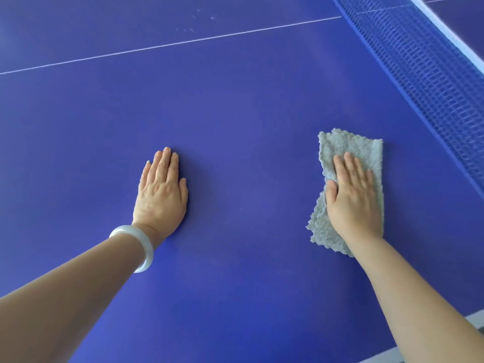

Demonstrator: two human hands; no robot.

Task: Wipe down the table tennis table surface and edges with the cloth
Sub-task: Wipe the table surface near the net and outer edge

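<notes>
blue table (235, 113), cloth (351, 148) lengthwise toward centre line (167, 45)

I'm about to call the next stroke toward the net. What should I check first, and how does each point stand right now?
1. Right hand flat on the grey cloth, fingers straight: ok.
2. Cloth lying smooth on the table tennis table: not ok, its left edge is bunched beside the thumb.
3. Left hand braced flat on the bare surface, apart from the cloth: ok.
4. Cloth short of the net, not touching it: ok.
5. Far area wiped: not ok, pale specks show beyond the white line.
6. Cloth damp enough: cannot tell.
</notes>
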